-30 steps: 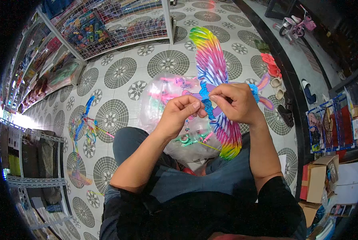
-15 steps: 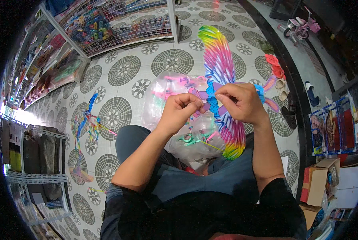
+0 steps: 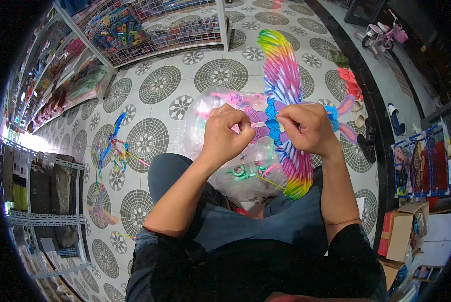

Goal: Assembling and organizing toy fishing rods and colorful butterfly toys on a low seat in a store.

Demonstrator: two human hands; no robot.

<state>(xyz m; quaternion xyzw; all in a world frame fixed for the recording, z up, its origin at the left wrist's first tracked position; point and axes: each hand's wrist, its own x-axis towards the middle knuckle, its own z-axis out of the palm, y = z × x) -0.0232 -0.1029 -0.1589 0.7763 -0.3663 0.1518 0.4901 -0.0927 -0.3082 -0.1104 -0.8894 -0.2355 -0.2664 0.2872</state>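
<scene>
A kite point(image 3: 282, 75) shaped like a winged figure spreads across in front of me, with rainbow feathered wings, a blue skirt, purple legs and pink rabbit ears at its right end. My right hand point(image 3: 310, 130) is closed in a pinch over the figure's middle, by the blue skirt. Over the purple legs, my left hand point(image 3: 226, 135) is curled with thumb and forefinger together. Whatever lies between the fingertips of either hand is too small to make out. Beneath the kite rests a clear plastic bag point(image 3: 197, 128) holding pink and green plastic pieces.
Left on the patterned tile floor lies another colourful kite point(image 3: 115, 146) with streamers. Wire shelves point(image 3: 170, 35) stand at the back left and a metal rack point(image 3: 44, 201) at the left. To the right are shoes point(image 3: 396, 118), a cardboard box point(image 3: 406, 229) and a pink child's bicycle point(image 3: 381, 35).
My left hand has moved slightly left, away from the skirt, widening the gap between the hands. My right hand stays pinched by the skirt. The whole view has shifted a little.
</scene>
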